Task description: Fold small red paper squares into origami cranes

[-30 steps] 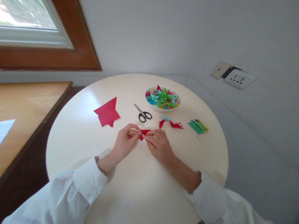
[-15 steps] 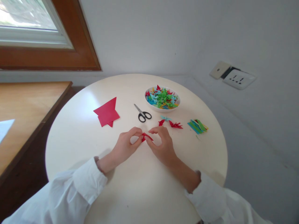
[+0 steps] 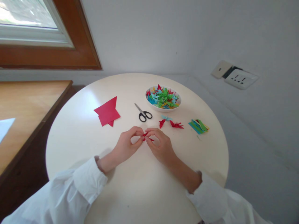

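A small folded piece of red paper (image 3: 150,139) is held between my two hands, just above the round white table (image 3: 140,189). My left hand (image 3: 128,142) pinches its left side between thumb and fingers. From the right, my right hand (image 3: 161,145) pinches it too, thumb and index finger closed over the middle. Fingertips hide most of the folds. Beyond my right hand lie two red folded paper cranes (image 3: 176,125) and a light blue one (image 3: 166,118).
Black-handled scissors (image 3: 143,113) lie past my hands. Red paper sheets (image 3: 107,112) are at the left. A white bowl (image 3: 161,109) full of colourful paper cranes stands at the back, with paper strips (image 3: 198,126) to its right. A wooden desk (image 3: 35,99) adjoins at far left.
My right index finger and thumb, apart half a second ago, have come together on the red paper. Its visible part looks narrower and more pointed. The view has shifted slightly.
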The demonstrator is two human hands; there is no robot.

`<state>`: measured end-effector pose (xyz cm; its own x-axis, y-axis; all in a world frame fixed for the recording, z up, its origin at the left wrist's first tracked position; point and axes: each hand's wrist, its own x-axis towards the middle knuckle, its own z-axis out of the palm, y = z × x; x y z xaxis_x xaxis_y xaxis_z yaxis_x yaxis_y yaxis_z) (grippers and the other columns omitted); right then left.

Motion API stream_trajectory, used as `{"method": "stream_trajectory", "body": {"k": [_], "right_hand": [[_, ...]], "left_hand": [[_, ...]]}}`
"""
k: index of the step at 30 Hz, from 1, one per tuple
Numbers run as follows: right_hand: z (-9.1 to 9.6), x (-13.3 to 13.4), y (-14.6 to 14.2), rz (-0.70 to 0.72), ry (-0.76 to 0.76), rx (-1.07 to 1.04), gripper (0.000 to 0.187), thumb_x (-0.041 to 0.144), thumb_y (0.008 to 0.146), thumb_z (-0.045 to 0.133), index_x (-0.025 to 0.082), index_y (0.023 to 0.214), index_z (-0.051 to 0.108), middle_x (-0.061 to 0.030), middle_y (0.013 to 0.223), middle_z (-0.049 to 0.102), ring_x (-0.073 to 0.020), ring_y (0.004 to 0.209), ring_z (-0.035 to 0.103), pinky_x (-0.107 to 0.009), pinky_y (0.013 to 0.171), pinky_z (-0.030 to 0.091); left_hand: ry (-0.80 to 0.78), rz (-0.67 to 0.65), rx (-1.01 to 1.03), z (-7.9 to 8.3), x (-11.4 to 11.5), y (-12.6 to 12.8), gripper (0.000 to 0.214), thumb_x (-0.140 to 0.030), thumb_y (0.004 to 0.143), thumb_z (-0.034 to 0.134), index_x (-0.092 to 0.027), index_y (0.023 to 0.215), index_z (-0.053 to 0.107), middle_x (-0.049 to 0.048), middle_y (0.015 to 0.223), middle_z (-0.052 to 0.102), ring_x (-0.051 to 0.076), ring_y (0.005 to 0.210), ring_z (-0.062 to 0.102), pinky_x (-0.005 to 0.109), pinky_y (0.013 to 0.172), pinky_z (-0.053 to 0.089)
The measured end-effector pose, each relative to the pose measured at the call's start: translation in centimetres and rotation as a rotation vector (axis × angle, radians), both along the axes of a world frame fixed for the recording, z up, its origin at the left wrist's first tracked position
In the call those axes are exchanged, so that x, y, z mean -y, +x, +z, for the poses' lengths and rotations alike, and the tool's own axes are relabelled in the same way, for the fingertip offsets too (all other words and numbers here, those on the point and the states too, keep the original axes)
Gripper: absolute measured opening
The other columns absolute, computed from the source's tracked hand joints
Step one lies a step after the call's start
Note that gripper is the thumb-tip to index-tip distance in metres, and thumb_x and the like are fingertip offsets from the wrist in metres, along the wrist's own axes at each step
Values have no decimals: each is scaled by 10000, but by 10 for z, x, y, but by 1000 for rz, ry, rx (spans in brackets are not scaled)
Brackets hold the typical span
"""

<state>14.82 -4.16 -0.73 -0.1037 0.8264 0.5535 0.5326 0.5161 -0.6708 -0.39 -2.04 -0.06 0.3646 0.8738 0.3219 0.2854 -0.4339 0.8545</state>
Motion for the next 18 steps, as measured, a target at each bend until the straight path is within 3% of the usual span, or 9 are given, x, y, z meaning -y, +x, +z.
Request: {"method": "stream_trajectory", "body": {"k": [3, 11, 18], "right_hand": [[0, 1, 1, -1, -25, 5, 58, 145, 768, 530, 199, 756, 547, -88, 978, 661, -196, 961, 605, -354, 834, 469], [2, 2, -1, -19, -110, -115, 49, 157, 751, 545, 195, 732, 572, -17, 733, 650, -146, 696, 597, -282, 675, 479], [2, 0, -1, -42, -245, -242, 46, 196, 738, 581, 189, 697, 602, 0, 687, 649, -135, 646, 570, -260, 634, 459]], "left_hand": [[-18, -9, 22, 0, 0, 1, 64, -131, 765, 514, -175, 812, 514, 13, 772, 616, 111, 731, 606, 225, 681, 491], [-104, -14, 127, 0, 0, 1, 61, -155, 760, 550, -176, 785, 498, 8, 733, 583, 107, 706, 574, 236, 692, 480], [-378, -64, 229, 6, -2, 4, 199, -312, 730, 627, -146, 797, 540, 12, 683, 590, 110, 637, 563, 235, 611, 469]]}}
